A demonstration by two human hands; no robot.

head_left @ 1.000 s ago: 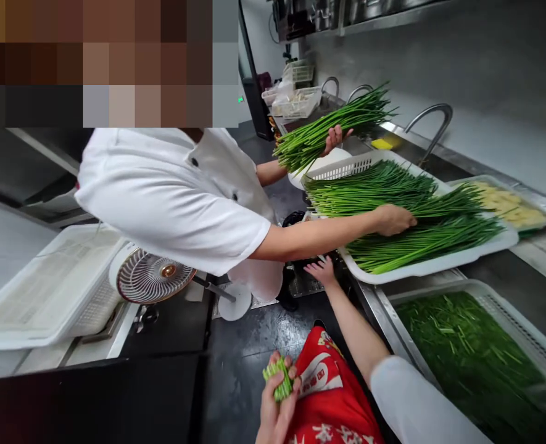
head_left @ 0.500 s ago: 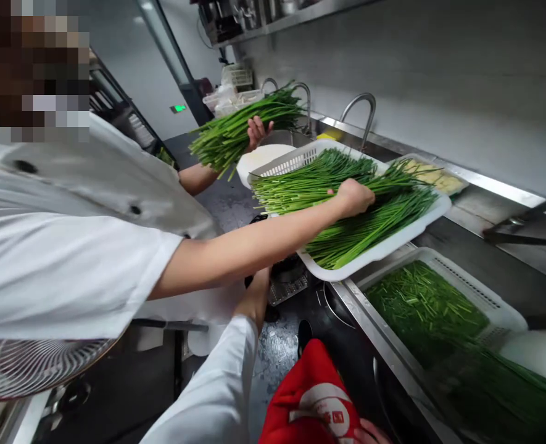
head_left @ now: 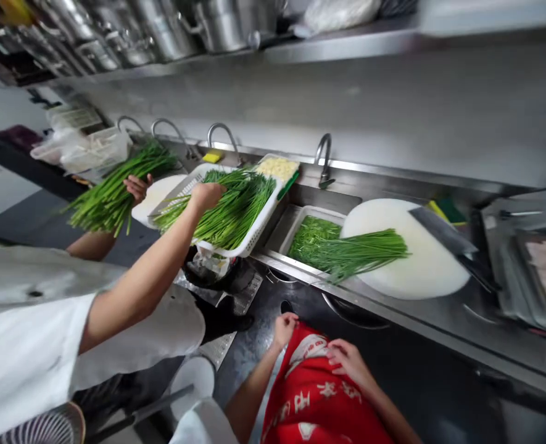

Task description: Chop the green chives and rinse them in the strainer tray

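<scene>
A red apron with white lettering [head_left: 316, 401] hangs at the wearer's front. My left hand [head_left: 285, 328] is closed on the apron's edge, near its upper left corner. On the right side of the apron lies my right hand [head_left: 347, 359], its fingers spread over the cloth. Beyond them, a bunch of green chives [head_left: 369, 250] rests partly on a round white cutting board [head_left: 393, 277], its other end over a white basket of cut greens [head_left: 316, 231] in the sink. A cleaver [head_left: 442, 231] lies on the board.
At the left, a person in white [head_left: 27, 345] holds chives [head_left: 110, 185] in one hand and reaches over a white basket [head_left: 254, 237] of chives with the other. Faucets line the wall, pots stand on the shelf above, and a metal container [head_left: 508, 259] is at the right.
The view has swung right, bringing in the cutting board and cleaver. My left hand has come from beside the other person to the apron, and my right hand shows more fully on it.
</scene>
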